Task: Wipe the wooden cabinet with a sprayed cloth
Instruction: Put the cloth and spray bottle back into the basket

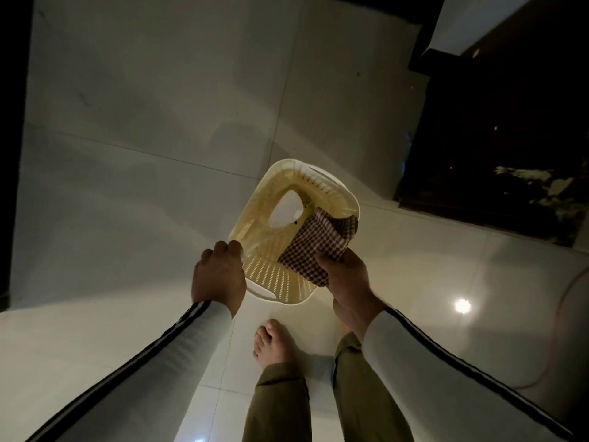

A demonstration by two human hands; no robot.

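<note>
Cloth point(314, 247) looks soft and limp, so bunch it well in your right hand point(347, 282), which pinches it; your left hand point(218, 275) grips the basket point(280, 164) rim.

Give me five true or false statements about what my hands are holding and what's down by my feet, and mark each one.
1. The left hand grips the rim of the basket. True.
2. The cloth is plain white. False: it is checked, dark and light.
3. The right hand holds the cloth at the basket's edge. True.
4. The basket stands on the floor. False: it is held up above the tiles.
5. The person wears shoes. False: the foot in view is bare.
</note>
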